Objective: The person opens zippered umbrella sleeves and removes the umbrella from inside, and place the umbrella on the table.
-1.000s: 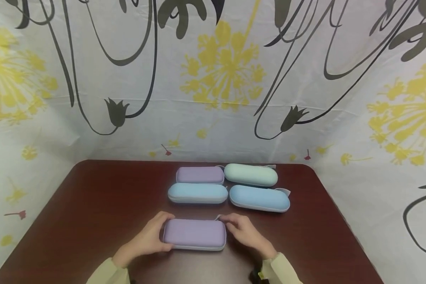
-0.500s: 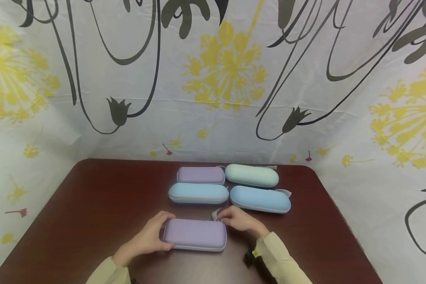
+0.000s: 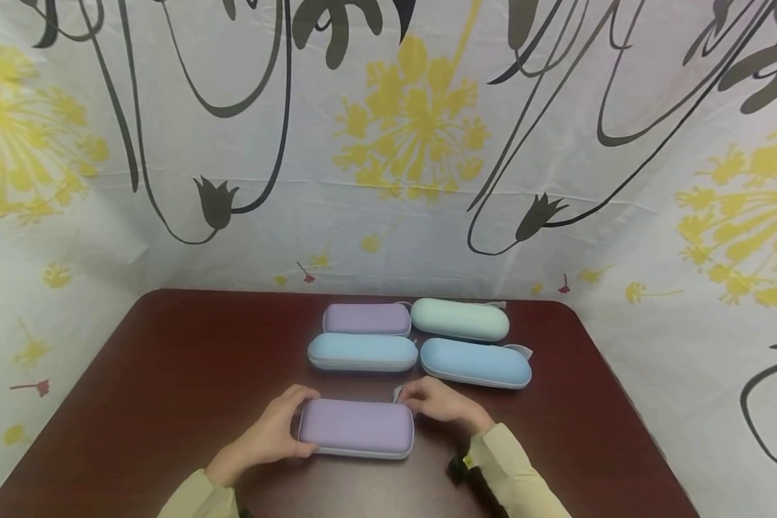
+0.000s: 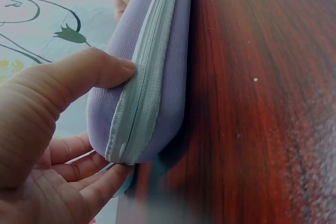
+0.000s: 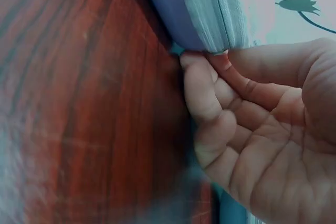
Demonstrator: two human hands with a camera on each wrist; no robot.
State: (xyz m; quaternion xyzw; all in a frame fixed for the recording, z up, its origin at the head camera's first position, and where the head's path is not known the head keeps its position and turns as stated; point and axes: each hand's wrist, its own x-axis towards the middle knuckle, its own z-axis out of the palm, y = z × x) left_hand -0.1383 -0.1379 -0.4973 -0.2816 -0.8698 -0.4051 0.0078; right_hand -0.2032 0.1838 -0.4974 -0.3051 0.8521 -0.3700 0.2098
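The right hand (image 3: 442,401) is farther back now, pinching a strap (image 3: 397,393); the left hand (image 3: 273,432) grips a purple case (image 3: 357,427); wood-grained table (image 3: 168,381), floral backdrop (image 3: 388,241).

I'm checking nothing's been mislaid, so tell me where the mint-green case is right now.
In the head view, the mint-green case lies near the far edge of the table, right of the farther purple case and behind the right-hand blue case.

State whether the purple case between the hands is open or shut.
The purple case is shut in front: its zipper shows no gap. Far side hidden.
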